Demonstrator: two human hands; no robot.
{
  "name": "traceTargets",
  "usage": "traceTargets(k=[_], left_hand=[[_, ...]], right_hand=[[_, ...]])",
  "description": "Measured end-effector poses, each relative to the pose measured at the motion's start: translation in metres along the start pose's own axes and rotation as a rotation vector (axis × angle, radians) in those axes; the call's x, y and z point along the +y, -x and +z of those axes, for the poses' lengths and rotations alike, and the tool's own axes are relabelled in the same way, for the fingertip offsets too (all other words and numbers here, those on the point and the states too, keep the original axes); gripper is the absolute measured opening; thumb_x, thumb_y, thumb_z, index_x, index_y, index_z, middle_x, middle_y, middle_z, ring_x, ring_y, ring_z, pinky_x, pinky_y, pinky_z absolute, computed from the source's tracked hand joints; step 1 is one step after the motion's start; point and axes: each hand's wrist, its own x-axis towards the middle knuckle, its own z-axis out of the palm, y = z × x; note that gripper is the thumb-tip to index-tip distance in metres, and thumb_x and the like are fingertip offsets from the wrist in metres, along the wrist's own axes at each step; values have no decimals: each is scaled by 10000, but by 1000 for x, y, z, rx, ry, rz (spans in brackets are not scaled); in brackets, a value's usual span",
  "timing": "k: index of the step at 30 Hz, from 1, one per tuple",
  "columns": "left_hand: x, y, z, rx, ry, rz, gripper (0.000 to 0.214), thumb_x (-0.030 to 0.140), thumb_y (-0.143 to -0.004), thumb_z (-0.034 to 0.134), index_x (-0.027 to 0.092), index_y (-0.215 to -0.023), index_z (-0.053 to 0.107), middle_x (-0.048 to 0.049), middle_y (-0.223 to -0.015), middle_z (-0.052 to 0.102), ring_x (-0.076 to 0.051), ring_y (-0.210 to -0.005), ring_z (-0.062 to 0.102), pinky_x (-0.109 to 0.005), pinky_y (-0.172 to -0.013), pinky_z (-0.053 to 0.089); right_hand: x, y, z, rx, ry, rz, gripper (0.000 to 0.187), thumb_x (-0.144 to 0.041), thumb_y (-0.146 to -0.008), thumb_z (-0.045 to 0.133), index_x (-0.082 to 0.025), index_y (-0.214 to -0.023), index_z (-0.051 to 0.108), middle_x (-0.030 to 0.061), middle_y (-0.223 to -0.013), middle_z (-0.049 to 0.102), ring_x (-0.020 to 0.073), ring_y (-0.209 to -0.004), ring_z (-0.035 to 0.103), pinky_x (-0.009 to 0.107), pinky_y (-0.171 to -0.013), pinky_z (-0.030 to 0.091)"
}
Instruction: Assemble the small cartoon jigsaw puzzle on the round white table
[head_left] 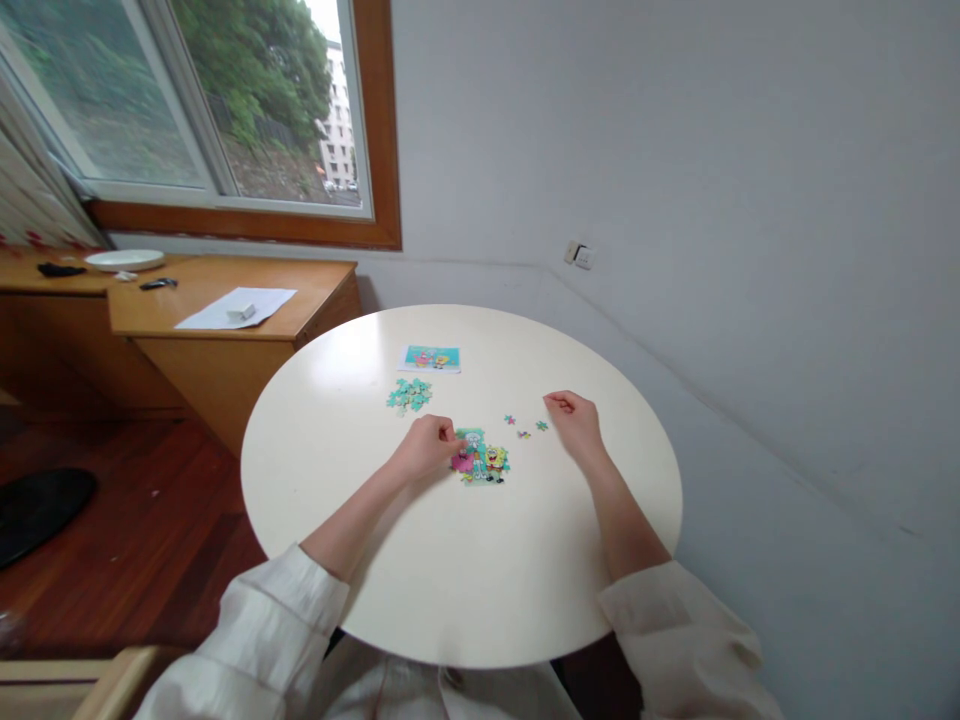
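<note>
A partly assembled jigsaw puzzle point(480, 466) with cartoon figures in green, pink and yellow lies on the white round table point(480, 580). My left hand point(429, 446) is closed in a pinch at the puzzle's left edge, its fingertips overlapping it. Whether a piece sits between those fingers is hidden. To the right, my right hand point(576, 422) hovers with its fingers curled together; anything inside is too small to make out. Close to it lie a few loose pieces: a pink-and-teal piece point(510, 420), a purple-and-yellow piece point(523, 435) and a green piece point(541, 426).
Farther back on the table are a heap of teal puzzle pieces point(409, 395) and a picture card point(430, 359). A wooden desk point(315, 300) at left bears paper point(202, 315), a small white box point(241, 312) and a white plate point(126, 260). Walls stand behind and at right.
</note>
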Motion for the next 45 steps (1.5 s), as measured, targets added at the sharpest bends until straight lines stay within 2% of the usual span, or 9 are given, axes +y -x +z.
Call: traceTargets(k=[4,7,11,18,25,34,45], left_hand=[[1,-1,-1,33,20,1,290,335,-627,574,170,-471,394,71,-424,351,-69,-444,315,-215,-455,207],[0,-1,0,46,19,3,288,326,-627,573,170,-466,393,72,-421,347,-67,-439,312,-215,-453,200],[1,-2,0,60,19,15,281,329,-623,562,169,-463,396,68,-417,349,-68,-439,311,-215,-452,194],[1,-1,-1,44,29,-2,294,350,-619,575,171,-464,400,68,-420,358,-69,-440,315,-222,-458,194],[3,-1,-2,32,12,-13,274,310,-636,574,170,-470,406,71,-421,361,-73,-442,325,-222,-461,198],[-3,-3,-1,60,-19,13,265,286,-655,562,169,-474,408,68,-432,368,-76,-455,329,-224,-471,213],[-8,-5,1,86,-11,26,282,311,-650,565,172,-469,400,64,-429,367,-81,-458,331,-222,-467,221]], right_hand=[[12,-3,-6,-66,148,51,205,-281,-647,526,-149,-719,666,53,-666,652,151,-609,561,268,-584,428],[12,-1,-5,-127,237,17,228,-234,-649,497,-148,-750,683,48,-663,652,147,-606,565,260,-578,417],[9,1,-5,-127,293,-20,263,-207,-651,458,-150,-755,692,37,-632,640,137,-569,548,247,-543,396],[5,2,-8,-86,260,29,248,-209,-625,465,-157,-728,684,25,-589,628,140,-543,537,249,-526,393],[4,1,-7,-90,224,78,180,-236,-609,498,-161,-666,652,41,-635,648,165,-634,576,260,-586,417],[5,1,-7,-82,224,84,160,-259,-612,510,-169,-637,639,37,-626,646,164,-634,576,256,-580,412],[-2,1,-7,31,123,104,163,-254,-567,533,-142,-624,638,25,-560,610,140,-544,521,242,-511,367]])
